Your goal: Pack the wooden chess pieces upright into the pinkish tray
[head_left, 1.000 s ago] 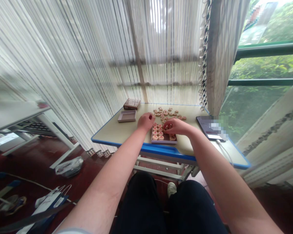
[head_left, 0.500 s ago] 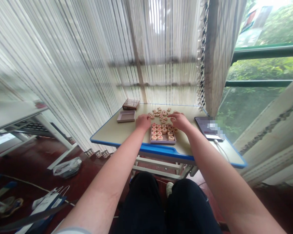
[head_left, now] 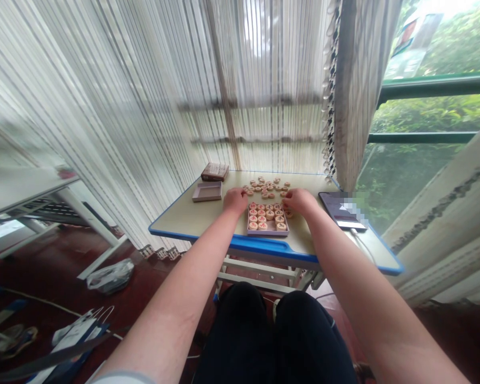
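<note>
Brown box behind shallow tray, cabled device near right hand

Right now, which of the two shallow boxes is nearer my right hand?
The box holding round pieces, near your right hand; the other shallow box sits left of your left hand, by the brown box.
</note>
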Tool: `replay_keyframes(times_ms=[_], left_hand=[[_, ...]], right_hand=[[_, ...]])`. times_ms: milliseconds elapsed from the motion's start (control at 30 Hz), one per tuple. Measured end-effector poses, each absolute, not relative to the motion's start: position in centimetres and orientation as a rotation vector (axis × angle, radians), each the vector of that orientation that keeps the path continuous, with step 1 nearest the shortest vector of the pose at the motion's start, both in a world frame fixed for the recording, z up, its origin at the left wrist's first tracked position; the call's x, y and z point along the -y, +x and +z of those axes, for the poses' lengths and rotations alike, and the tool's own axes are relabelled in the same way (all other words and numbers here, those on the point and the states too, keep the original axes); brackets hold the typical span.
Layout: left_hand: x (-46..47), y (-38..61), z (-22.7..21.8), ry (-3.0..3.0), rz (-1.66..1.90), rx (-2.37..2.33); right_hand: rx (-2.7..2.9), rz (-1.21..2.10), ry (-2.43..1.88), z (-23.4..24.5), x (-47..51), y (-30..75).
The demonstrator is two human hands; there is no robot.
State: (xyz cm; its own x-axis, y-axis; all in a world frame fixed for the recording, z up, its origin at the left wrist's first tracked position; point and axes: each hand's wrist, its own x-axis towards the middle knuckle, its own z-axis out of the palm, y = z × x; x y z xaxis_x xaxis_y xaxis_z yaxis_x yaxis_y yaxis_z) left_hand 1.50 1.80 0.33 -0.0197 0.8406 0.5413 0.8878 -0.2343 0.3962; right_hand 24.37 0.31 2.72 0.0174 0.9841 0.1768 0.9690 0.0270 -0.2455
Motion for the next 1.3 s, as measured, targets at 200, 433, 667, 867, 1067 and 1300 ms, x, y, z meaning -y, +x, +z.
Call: replay_keyframes(times_ms=[200, 433, 667, 867, 1067, 1300], left_hand=[[-1.9, 1.5, 0.2, -2.154, -1.098, 1.907], [-2.0, 1.4, 0.1, -2.149, -1.117, 1.884], [-1.6, 1.4, 0.1, -2.124, -1.132, 1.877], [-1.7, 1.4, 0.2, -2.151, -1.126, 1.85], [-1.4, 1.5, 0.5, -2.155, -1.132, 1.859], [-1.4, 1.5, 0.5, -2.157, -1.103, 1.854]], right_hand=[[1.925, 0.128, -2.034, 2.8, -0.1, 24.5], [1.907, 0.257, -1.592, 4.5, 2.3, 23.8], [2.213, 0.572, -1.205, 6.4, 6.6, 23.2], [2.395, 0.495, -1.164, 5.3, 9.1, 22.9], [2.41, 0.452, -1.176, 4.7, 9.1, 22.4], [2.432, 0.475, -1.161, 4.9, 9.3, 22.3]])
